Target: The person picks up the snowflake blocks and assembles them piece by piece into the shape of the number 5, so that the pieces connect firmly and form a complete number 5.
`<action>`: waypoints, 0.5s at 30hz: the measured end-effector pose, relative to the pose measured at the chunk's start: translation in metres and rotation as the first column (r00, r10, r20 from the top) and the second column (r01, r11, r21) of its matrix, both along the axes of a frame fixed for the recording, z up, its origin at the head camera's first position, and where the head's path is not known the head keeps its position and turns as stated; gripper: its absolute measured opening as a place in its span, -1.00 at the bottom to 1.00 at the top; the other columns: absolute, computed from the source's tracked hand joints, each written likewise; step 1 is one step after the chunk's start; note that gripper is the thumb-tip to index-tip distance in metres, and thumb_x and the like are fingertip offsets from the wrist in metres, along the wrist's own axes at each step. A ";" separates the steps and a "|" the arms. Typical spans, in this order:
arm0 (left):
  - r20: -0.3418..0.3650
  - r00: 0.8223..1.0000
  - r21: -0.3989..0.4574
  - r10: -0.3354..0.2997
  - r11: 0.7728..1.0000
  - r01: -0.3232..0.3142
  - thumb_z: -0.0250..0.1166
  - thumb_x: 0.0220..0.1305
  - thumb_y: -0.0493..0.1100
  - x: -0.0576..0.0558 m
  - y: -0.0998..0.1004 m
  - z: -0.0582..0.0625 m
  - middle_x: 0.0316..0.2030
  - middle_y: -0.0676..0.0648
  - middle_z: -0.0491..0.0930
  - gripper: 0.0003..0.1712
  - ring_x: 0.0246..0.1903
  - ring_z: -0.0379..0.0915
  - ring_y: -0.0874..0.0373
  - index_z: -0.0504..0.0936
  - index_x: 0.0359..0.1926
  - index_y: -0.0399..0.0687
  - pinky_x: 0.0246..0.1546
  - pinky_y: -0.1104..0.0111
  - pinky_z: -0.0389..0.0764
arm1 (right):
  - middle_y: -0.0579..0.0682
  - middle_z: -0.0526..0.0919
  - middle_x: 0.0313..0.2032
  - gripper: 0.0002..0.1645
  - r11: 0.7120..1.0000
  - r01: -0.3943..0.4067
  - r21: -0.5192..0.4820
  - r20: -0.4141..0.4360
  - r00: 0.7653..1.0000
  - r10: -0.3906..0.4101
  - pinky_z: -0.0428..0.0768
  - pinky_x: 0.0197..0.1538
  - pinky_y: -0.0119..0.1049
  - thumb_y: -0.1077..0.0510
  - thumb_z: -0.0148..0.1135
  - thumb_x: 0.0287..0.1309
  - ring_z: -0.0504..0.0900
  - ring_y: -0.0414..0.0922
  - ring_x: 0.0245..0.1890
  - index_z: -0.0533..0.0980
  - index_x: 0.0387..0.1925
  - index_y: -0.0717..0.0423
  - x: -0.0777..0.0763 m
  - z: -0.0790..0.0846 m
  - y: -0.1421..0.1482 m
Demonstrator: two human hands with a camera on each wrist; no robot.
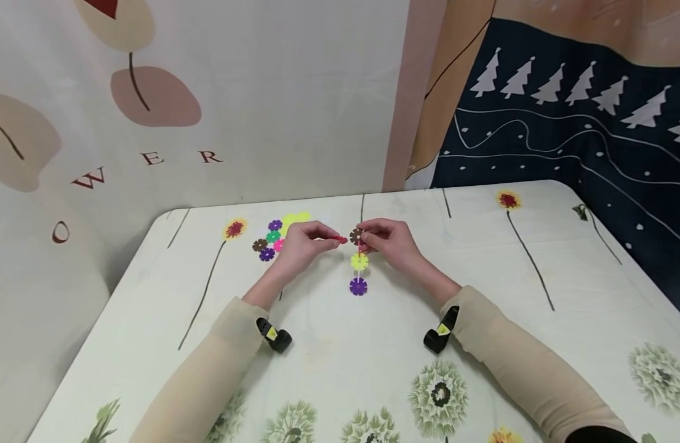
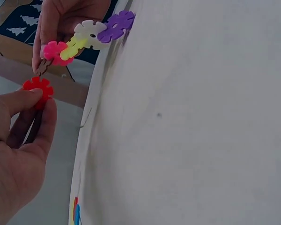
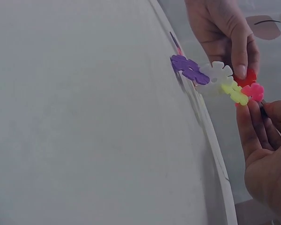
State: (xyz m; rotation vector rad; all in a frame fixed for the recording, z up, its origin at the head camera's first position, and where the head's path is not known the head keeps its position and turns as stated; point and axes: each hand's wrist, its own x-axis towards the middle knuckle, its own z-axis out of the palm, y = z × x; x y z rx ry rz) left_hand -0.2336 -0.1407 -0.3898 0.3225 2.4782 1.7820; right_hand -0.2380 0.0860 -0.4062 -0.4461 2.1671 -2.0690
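Filling most of the head view, the white worktop (image 1: 328,369) printed with flowers sits before a pale wall cloth (image 1: 295,92) and a navy panel with white trees (image 1: 539,135). Two beige sleeves (image 1: 196,375) reach over it, a black wrist camera (image 1: 276,338) at each cuff. The hands are apart but near each other, both pinching something. Beyond the left hand (image 1: 308,243) lies a cluster of loose, flower-shaped plastic discs (image 1: 273,236) in purple, green, brown, pink and yellow, partly hidden. From the right hand (image 1: 396,243) extends a chain of notched plastic discs (image 1: 359,261), running brown, pink, yellow, white and purple, gripped at its brown end. Smallest, a single red notched disc (image 2: 46,88) is held between the left thumb and fingers, just beside that brown end.
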 end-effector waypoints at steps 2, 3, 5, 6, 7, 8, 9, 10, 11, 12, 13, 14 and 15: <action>-0.016 1.000 -0.003 0.005 1.000 -0.005 0.46 0.24 -0.38 0.000 0.002 0.001 -0.22 -0.15 0.76 -0.86 -0.14 0.69 0.00 0.77 -0.16 -0.28 -0.16 0.35 0.69 | 0.31 0.71 -0.15 -0.65 1.000 0.001 -0.003 0.001 1.000 -0.001 0.75 -0.18 -0.25 0.43 0.21 0.37 0.69 0.37 -0.15 0.54 0.14 0.50 0.000 0.001 -0.001; -0.025 1.000 -0.001 0.009 1.000 -0.009 0.45 0.23 -0.40 -0.001 0.003 0.001 -0.23 -0.16 0.76 -0.86 -0.15 0.69 -0.01 0.77 -0.17 -0.30 -0.16 0.35 0.70 | 0.32 0.71 -0.14 -0.66 1.000 0.002 -0.005 0.004 1.000 -0.002 0.75 -0.18 -0.25 0.44 0.21 0.37 0.69 0.38 -0.14 0.54 0.14 0.50 0.000 0.002 -0.001; -0.046 0.999 -0.004 0.016 1.000 -0.016 0.45 0.22 -0.43 -0.001 0.005 0.001 -0.23 -0.18 0.75 -0.85 -0.15 0.70 -0.03 0.77 -0.17 -0.32 -0.15 0.34 0.71 | 0.31 0.71 -0.14 -0.66 1.000 0.004 -0.009 0.009 1.000 -0.003 0.75 -0.18 -0.24 0.45 0.20 0.36 0.69 0.38 -0.14 0.54 0.13 0.51 0.001 0.002 -0.002; -0.055 0.998 -0.005 0.019 1.000 -0.020 0.44 0.21 -0.44 -0.001 0.006 0.001 -0.24 -0.19 0.75 -0.85 -0.15 0.69 -0.05 0.76 -0.17 -0.34 -0.14 0.34 0.71 | 0.31 0.71 -0.13 -0.66 1.000 0.003 -0.013 0.012 1.000 -0.003 0.75 -0.18 -0.24 0.45 0.20 0.36 0.69 0.37 -0.14 0.54 0.13 0.52 0.001 0.002 -0.002; -0.064 0.998 -0.004 0.025 1.000 -0.025 0.43 0.21 -0.46 -0.001 0.007 0.000 -0.24 -0.20 0.74 -0.86 -0.15 0.69 -0.06 0.76 -0.18 -0.35 -0.13 0.33 0.71 | 0.30 0.71 -0.13 -0.66 1.000 0.003 -0.015 0.014 1.000 -0.002 0.75 -0.19 -0.24 0.46 0.21 0.36 0.70 0.36 -0.15 0.54 0.13 0.52 0.001 0.002 -0.002; -0.071 0.997 -0.007 0.028 1.000 -0.029 0.43 0.21 -0.47 0.000 0.007 0.000 -0.24 -0.21 0.74 -0.86 -0.15 0.69 -0.07 0.76 -0.18 -0.36 -0.12 0.33 0.71 | 0.30 0.71 -0.13 -0.66 1.000 0.001 -0.017 0.016 1.000 0.000 0.75 -0.18 -0.24 0.46 0.21 0.35 0.70 0.35 -0.15 0.53 0.12 0.53 0.000 0.001 -0.002; -0.078 0.996 -0.006 0.033 0.999 -0.033 0.43 0.20 -0.48 0.000 0.008 0.000 -0.24 -0.22 0.74 -0.85 -0.15 0.69 -0.08 0.75 -0.18 -0.36 -0.12 0.33 0.71 | 0.29 0.72 -0.13 -0.66 1.000 -0.001 -0.015 0.017 1.000 0.001 0.75 -0.18 -0.24 0.46 0.21 0.35 0.71 0.34 -0.15 0.54 0.12 0.52 0.000 0.001 -0.002; -0.083 0.996 -0.009 0.037 0.999 -0.037 0.43 0.20 -0.48 0.000 0.009 -0.001 -0.24 -0.21 0.74 -0.85 -0.15 0.69 -0.08 0.76 -0.19 -0.36 -0.11 0.33 0.71 | 0.29 0.72 -0.14 -0.66 1.000 -0.001 -0.011 0.017 1.000 0.001 0.75 -0.18 -0.24 0.45 0.21 0.35 0.71 0.34 -0.16 0.54 0.12 0.52 0.000 0.001 -0.002; -0.085 0.995 -0.010 0.042 0.999 -0.043 0.43 0.20 -0.49 0.000 0.009 -0.001 -0.25 -0.22 0.74 -0.86 -0.15 0.69 -0.08 0.76 -0.19 -0.36 -0.11 0.33 0.71 | 0.28 0.72 -0.14 -0.66 1.000 -0.001 -0.009 0.019 1.000 0.002 0.75 -0.18 -0.24 0.45 0.22 0.35 0.71 0.34 -0.16 0.54 0.12 0.52 0.000 0.001 -0.002; -0.088 0.995 -0.016 0.047 0.999 -0.049 0.43 0.19 -0.48 0.001 0.010 -0.001 -0.26 -0.21 0.74 -0.86 -0.16 0.68 -0.07 0.76 -0.20 -0.35 -0.13 0.34 0.71 | 0.28 0.72 -0.14 -0.66 1.000 -0.002 -0.009 0.019 1.000 0.002 0.75 -0.18 -0.24 0.45 0.22 0.35 0.71 0.34 -0.16 0.54 0.13 0.52 0.000 0.001 -0.002; -0.093 0.994 -0.023 0.051 0.998 -0.054 0.44 0.19 -0.47 0.001 0.010 -0.002 -0.27 -0.20 0.74 -0.86 -0.18 0.68 -0.06 0.77 -0.21 -0.33 -0.15 0.35 0.71 | 0.29 0.73 -0.13 -0.66 1.000 -0.002 -0.007 0.019 1.000 0.002 0.75 -0.18 -0.24 0.44 0.22 0.35 0.70 0.36 -0.15 0.55 0.13 0.51 0.001 0.001 -0.001; -0.099 0.994 -0.034 0.054 0.998 -0.058 0.45 0.19 -0.46 0.001 0.010 -0.002 -0.27 -0.19 0.75 -0.87 -0.19 0.68 -0.05 0.77 -0.21 -0.32 -0.17 0.37 0.71 | 0.29 0.73 -0.13 -0.66 1.000 -0.001 -0.005 0.020 1.000 0.001 0.75 -0.18 -0.24 0.44 0.22 0.36 0.70 0.37 -0.14 0.55 0.12 0.51 0.001 0.001 -0.001; -0.104 0.993 -0.042 0.057 0.997 -0.062 0.46 0.19 -0.44 0.002 0.011 -0.002 -0.28 -0.18 0.75 -0.87 -0.20 0.68 -0.04 0.78 -0.22 -0.30 -0.19 0.38 0.70 | 0.30 0.73 -0.13 -0.66 1.000 0.000 -0.005 0.022 1.000 0.000 0.75 -0.18 -0.24 0.44 0.22 0.36 0.69 0.38 -0.14 0.55 0.12 0.51 0.001 0.002 -0.001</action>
